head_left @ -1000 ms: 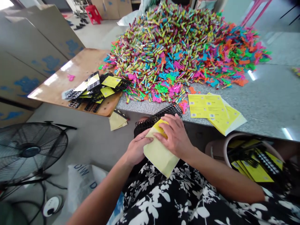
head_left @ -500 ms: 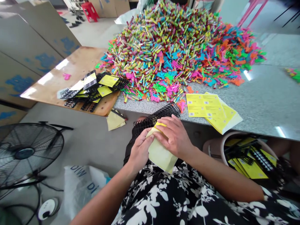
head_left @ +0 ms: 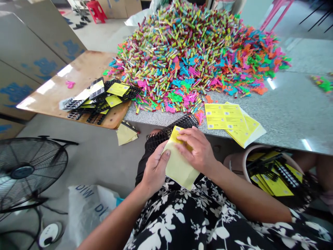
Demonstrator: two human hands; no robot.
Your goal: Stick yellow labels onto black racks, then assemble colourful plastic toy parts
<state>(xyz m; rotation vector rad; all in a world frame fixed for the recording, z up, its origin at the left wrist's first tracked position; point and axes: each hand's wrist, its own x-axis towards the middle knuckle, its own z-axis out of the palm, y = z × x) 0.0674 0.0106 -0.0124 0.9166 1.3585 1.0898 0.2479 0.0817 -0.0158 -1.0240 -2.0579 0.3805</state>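
Observation:
Over my lap, my left hand [head_left: 156, 169] grips the left edge of a sticker sheet [head_left: 179, 168], thumb on its pale backing side. Near its top a yellow printed part faces up, and the fingers of my right hand [head_left: 200, 151] are closed over it from the right. Their tips are partly hidden, so I cannot tell how far the label is apart from the backing. Just beyond lies a black plastic lattice rack [head_left: 186, 121], leaning between my leg and the table edge.
A large heap of small colourful tubes and plastic toy guns [head_left: 182, 52] covers the stone table [head_left: 286, 114]. Yellow label sheets [head_left: 223, 116] lie at its front edge. Labelled black racks [head_left: 97, 100] rest on the wooden board [head_left: 85, 66]. A bin [head_left: 247, 159] stands right, a fan [head_left: 23, 172] left.
More of the yellow printed part shows at the sheet's top. My right hand has shifted slightly right and down along it, while my left thumb has moved a little apart from the right fingers.

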